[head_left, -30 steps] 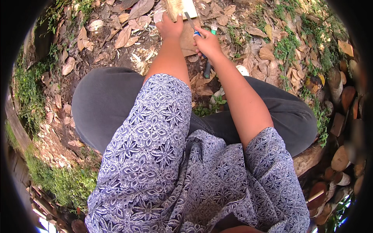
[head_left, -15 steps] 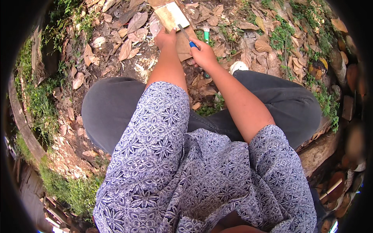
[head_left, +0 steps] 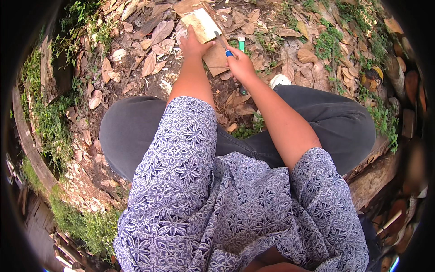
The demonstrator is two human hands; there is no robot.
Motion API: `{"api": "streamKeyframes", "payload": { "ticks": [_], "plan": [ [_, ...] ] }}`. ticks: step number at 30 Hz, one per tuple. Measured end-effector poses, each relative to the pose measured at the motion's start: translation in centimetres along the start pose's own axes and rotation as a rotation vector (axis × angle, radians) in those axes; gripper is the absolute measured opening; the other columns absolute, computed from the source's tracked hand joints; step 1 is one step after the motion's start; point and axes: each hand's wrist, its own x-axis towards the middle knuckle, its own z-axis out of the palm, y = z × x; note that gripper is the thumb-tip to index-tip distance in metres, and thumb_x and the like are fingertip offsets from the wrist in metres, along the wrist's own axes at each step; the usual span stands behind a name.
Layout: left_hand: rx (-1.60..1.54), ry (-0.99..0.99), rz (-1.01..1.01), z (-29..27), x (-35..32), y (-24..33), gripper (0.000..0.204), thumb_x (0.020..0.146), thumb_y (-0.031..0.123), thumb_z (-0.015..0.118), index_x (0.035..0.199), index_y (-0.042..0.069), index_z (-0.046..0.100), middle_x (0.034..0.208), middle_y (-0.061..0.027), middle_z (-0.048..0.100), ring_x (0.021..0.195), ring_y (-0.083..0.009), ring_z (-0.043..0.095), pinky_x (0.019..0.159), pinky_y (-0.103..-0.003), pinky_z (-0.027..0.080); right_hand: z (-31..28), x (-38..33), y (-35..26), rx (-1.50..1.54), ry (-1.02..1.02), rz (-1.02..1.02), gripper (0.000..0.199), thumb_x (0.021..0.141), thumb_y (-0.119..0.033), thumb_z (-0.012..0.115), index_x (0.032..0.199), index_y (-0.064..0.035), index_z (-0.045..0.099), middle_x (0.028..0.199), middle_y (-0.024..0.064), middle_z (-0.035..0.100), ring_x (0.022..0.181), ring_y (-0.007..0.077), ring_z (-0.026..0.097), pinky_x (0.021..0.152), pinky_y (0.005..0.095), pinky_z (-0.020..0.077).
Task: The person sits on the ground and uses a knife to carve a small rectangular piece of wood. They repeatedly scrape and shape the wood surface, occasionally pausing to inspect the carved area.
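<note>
A pale wooden block point(head_left: 201, 22) lies on a flat brown board point(head_left: 216, 62) on the ground ahead of me. My left hand point(head_left: 193, 46) rests at the block's near left corner, index finger stretched forward and thumb spread to the right. In my right hand point(head_left: 241, 65) is a chisel point(head_left: 221, 41) with a blue handle. Its metal blade slants forward and left, and its tip meets the block's near right corner. My right fingers wrap the handle.
Right of the board lies a green-and-white object point(head_left: 241, 44). A dark tool handle with a green end point(head_left: 243, 91) is below my right hand, near a white shoe point(head_left: 280, 80). Dry leaves and wood shavings cover the ground; stacked logs point(head_left: 411, 88) line the right side.
My left thumb has swung off the block's face and out to the right, and the index finger has stretched forward. The chisel stays in my right hand at the block's near right corner.
</note>
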Motion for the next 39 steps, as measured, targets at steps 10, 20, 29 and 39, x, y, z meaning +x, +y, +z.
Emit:
{"api": "streamKeyframes", "payload": {
  "ticks": [10, 20, 29, 39],
  "plan": [
    [0.290, 0.014, 0.228, 0.2, -1.8, -0.6, 0.098, 0.076, 0.053, 0.079, 0.155, 0.020, 0.032, 0.149, -0.0107, 0.046, 0.128, -0.0388, 0.048, 0.100, -0.049, 0.049, 0.0, -0.4, 1.0, 0.053, -0.032, -0.023, 0.052, 0.092, -0.015, 0.049, 0.143, -0.0121, 0.052, 0.076, 0.0064, 0.065, 0.054, 0.0143, 0.060, 0.052, 0.0311, 0.0490],
    [-0.120, -0.090, 0.028, 2.9, -1.8, -1.4, 0.129, 0.074, 0.064, 0.075, 0.157, 0.003, -0.003, 0.161, -0.0243, 0.014, 0.143, -0.0459, 0.028, 0.115, -0.051, 0.032, 0.5, -1.0, 0.9, -0.157, -0.003, 0.036, 0.049, 0.089, -0.025, 0.051, 0.137, -0.0186, 0.060, 0.094, 0.0124, 0.072, 0.070, 0.0196, 0.068, 0.068, 0.0335, 0.0530],
    [-0.116, -0.133, -0.054, 4.9, -1.5, -1.0, 0.132, 0.072, 0.079, 0.064, 0.156, 0.002, -0.002, 0.163, -0.0218, 0.007, 0.150, -0.0402, 0.007, 0.118, -0.062, 0.004, 1.7, -0.7, 1.6, -0.247, 0.113, -0.096, 0.048, 0.088, -0.026, 0.052, 0.134, -0.0166, 0.063, 0.112, 0.0173, 0.070, 0.094, 0.0274, 0.069, 0.087, 0.0366, 0.0516],
    [-0.036, -0.104, -0.054, 4.7, -1.6, -1.2, 0.139, 0.067, 0.086, 0.062, 0.156, -0.001, -0.001, 0.164, -0.0229, 0.004, 0.151, -0.0415, 0.000, 0.117, -0.065, -0.001, 0.7, -0.2, 0.4, -0.291, 0.051, -0.083, 0.048, 0.087, -0.026, 0.052, 0.133, -0.0153, 0.063, 0.117, 0.0177, 0.069, 0.103, 0.0279, 0.068, 0.093, 0.0357, 0.0504]
  ]
}}
